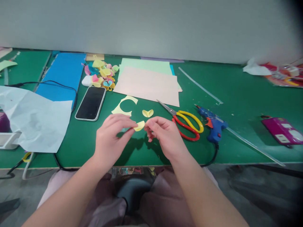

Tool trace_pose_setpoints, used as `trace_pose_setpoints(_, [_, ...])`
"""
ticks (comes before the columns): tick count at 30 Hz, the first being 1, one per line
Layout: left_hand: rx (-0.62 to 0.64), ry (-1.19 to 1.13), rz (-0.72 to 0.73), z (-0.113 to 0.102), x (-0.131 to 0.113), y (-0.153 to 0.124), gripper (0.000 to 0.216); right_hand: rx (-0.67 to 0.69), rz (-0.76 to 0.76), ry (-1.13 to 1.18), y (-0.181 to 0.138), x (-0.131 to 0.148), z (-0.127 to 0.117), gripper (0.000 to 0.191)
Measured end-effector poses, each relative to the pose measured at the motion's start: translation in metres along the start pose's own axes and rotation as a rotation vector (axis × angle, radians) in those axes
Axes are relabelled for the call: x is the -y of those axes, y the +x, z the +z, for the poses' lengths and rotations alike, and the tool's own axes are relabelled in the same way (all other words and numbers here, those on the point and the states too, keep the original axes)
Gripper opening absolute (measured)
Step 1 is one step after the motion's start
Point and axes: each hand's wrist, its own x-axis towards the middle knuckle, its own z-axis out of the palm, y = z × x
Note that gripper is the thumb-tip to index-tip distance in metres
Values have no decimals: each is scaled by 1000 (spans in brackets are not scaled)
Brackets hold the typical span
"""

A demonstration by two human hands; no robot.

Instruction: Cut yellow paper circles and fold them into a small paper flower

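Between my two hands is a small yellow paper piece (139, 126) with a rounded edge, held above the front of the green table. My left hand (113, 134) pinches its left end between thumb and fingers. The fingertips of my right hand (163, 135) are closed at its right end. Just beyond them lies a folded yellow paper petal (148, 113). A yellow paper scrap (123, 107) with a round cut-out rests behind my left hand. Scissors (184, 121) with red and yellow handles lie to the right of my right hand, blades pointing away.
A phone (91, 103) lies left, near a pile of colourful folded paper pieces (105, 74). Pink (149, 83) and green paper sheets (146, 63) are stacked behind. At right are a blue glue gun (215, 126), a glue stick (200, 85) and a purple box (282, 130).
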Motion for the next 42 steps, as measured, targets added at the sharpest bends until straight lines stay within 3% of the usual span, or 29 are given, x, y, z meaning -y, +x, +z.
trace_pose_setpoints(3, [44, -246, -402, -2, -2, 1, 2, -119, -286, -213, -3, 0, 0, 9])
trace_pose_setpoints(5, [78, -376, -534, -2, -2, 2, 8, -130, -472, -337, -6, 0, 1, 1])
trace_pose_setpoints(8, [118, -465, -593, -2, -2, 2, 10, -88, -650, -474, -10, 1, 3, 8])
trace_pose_setpoints(11, [148, -455, -571, 0, -1, 0, 11, -91, -734, -580, -11, 1, 5, 9])
trace_pose_setpoints(16, [105, -373, -443, 0, -4, 0, 6, -110, -739, -591, -10, 1, 6, 11])
trace_pose_setpoints(25, [54, -450, -456, -5, -3, 1, 6, -23, -717, -465, -9, 3, -2, 11])
trace_pose_setpoints(33, [89, -436, -365, -7, -4, 2, 4, -12, -739, -513, -9, 4, -3, 10])
trace_pose_setpoints(42, [179, -381, -276, -10, -1, 5, 6, 46, -567, -486, -8, 7, -7, 6])
